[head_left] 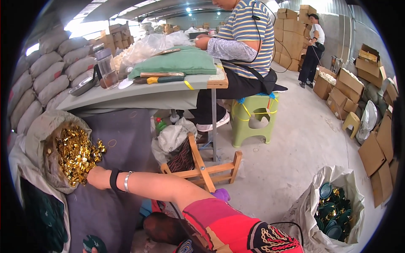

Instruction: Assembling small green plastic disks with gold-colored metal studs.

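Observation:
My right arm, in a red sleeve with a dark band and a silver bracelet, stretches across to the left. My right hand [98, 177] touches the near edge of a heap of shiny gold pieces [76, 152] in an open sack [37, 141]; its fingers are hidden. At the lower edge my left hand [93, 250] shows only fingertips, closed on a dark green round piece [93, 242]. Both are over or beside a dark grey cloth-covered surface [99, 211]. More dark green pieces [44, 215] lie in a bag at the far left.
A sack [358, 198] of dark green and gold pieces [333, 211] stands at the lower right. Ahead are a wooden folding stand [217, 169] and a table with a green cushion [177, 63]. One person sits on a green stool [255, 118]; another stands near cardboard boxes [348, 82].

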Available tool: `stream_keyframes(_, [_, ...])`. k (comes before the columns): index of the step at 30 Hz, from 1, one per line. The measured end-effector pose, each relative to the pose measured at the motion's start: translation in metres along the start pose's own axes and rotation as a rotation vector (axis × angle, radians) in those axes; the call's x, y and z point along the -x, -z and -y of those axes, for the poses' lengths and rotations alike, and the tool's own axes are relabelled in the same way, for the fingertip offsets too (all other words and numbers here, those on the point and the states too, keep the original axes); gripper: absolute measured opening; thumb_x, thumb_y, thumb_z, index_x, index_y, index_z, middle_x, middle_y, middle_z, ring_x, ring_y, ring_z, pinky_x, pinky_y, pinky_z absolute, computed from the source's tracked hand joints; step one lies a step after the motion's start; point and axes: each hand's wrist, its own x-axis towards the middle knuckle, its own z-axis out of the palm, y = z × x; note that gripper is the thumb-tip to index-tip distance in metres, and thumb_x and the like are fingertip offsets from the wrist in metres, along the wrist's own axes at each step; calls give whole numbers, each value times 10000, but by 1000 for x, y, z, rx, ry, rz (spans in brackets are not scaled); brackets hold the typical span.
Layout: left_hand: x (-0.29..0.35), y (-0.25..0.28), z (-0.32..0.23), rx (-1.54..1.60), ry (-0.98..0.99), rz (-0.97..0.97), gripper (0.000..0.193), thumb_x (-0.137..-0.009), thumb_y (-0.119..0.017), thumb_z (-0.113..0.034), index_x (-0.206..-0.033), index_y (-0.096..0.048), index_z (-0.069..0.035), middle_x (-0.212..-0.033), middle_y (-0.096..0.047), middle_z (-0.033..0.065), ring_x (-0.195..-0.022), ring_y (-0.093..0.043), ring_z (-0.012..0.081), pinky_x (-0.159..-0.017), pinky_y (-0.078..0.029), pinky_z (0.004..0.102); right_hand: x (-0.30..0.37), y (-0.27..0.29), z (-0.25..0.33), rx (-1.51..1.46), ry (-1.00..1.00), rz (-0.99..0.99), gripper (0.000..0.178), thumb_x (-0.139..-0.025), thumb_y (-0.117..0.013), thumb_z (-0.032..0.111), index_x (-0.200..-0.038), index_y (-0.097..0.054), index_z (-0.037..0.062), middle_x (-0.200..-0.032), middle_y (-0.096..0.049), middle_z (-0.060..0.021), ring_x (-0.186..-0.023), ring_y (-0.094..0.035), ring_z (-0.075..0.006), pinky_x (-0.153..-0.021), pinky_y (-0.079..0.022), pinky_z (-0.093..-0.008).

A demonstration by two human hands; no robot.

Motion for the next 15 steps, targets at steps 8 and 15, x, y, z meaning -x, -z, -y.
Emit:
stream_keyframes(8, [3, -15, -16, -13, 30, -27, 206, -817, -586, -83, -989, -629, 23, -819, -640, 58, -708, -619, 138, -585, -504, 279, 10, -8, -12, -259, 50, -114, 181, -806, -548, 106, -959, -618, 41, -942, -635, -132, -902, -620, -262, -767, -494, -366])
stream_keyframes(15, [-6, -11, 23, -223, -317, -163, 190, -702, -591, -134, -799, -586, 29, -756, -590, 244, -743, -606, 385, -666, -476, 440, 19, 14, -29, -24, 386, -5, 287, -852, -558, 76, -1120, -544, -28, -1036, -591, -169, -910, -575, -305, -775, -458, -384])
